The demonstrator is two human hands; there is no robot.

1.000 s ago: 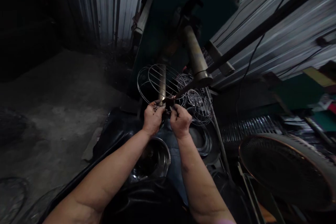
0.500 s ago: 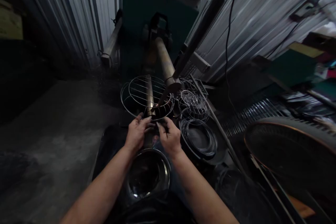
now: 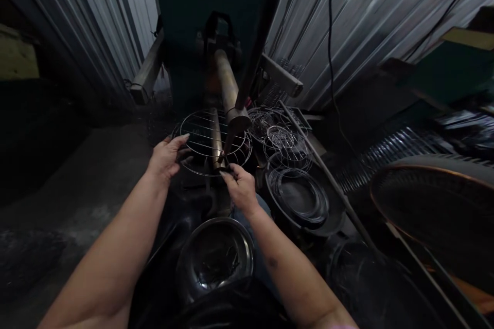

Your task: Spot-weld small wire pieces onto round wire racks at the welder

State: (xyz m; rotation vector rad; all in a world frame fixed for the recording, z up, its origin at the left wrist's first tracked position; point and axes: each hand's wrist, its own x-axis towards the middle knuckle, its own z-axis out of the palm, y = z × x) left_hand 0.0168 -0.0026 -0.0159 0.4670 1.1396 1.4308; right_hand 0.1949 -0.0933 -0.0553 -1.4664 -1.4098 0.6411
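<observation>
A round wire rack (image 3: 198, 156) with parallel cross wires lies between the upper metal cylinder (image 3: 227, 82) and the lower brass-coloured bar (image 3: 216, 136) of a machine. Around the rack's left rim is my left hand (image 3: 165, 159), thumb on top and fingers beneath. My right hand (image 3: 242, 187) pinches the near rim, close to the tip of the lower bar. A thin dark rod slants down from the upper cylinder to the rack. In front of my body sits a shiny metal bowl (image 3: 247, 262) with small thin pieces inside.
To the right, a pan (image 3: 335, 218) carries coiled wire rings (image 3: 320, 200), with a tangle of wire racks (image 3: 283, 139) behind. A long bar (image 3: 328, 175) slants past them. A large round fan-like guard (image 3: 432, 180) stands far right. Corrugated metal walls (image 3: 135, 0) rise behind.
My left hand has moved left, from the near rim to the rack's left side. My right hand stays at the near rim, slightly further left. The view has shifted a little.
</observation>
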